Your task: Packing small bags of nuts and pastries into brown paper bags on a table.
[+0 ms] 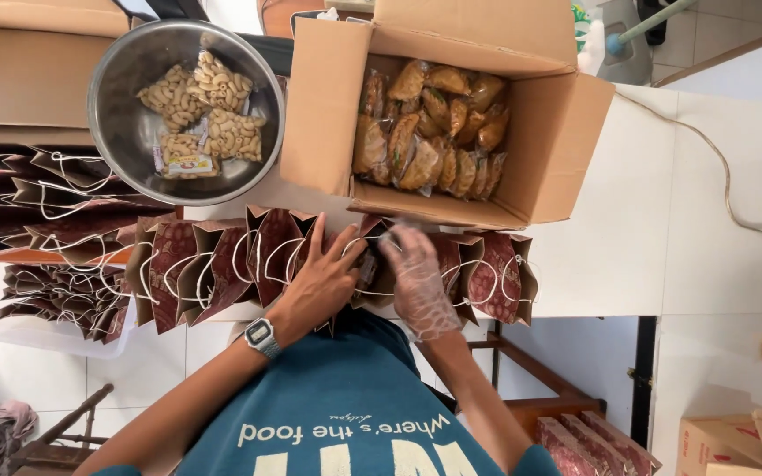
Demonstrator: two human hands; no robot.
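White tabletop (663, 220) fills the right of my view, with a thin cord (723, 176) trailing across it and pale floor tiles beneath. Along the near edge of the table stands a row of maroon paper bags (222, 264) with white string handles, mouths open toward me. More of the same bags lie flat in stacks (37, 203) to the left.

My left hand (321, 280), with a grey wristwatch (262, 337) on the wrist, rests fingers spread on the open bag (372, 264) in the middle of the row, holding its mouth apart. My right hand (418, 284) wears a clear plastic glove and is dipped into the mouth of that same bag; it is blurred, and I cannot tell whether its fingers are closed around anything. A dark shape shows between the two hands, too unclear to name.

Behind the row sits an open cardboard box (557, 123) packed with clear packets of brown fried snacks (434, 123). Left of the box is a metal bowl (125, 132) holding a few small packets of pale curled crackers (209, 106). Further cardboard boxes (725, 441) sit on the floor at lower right.
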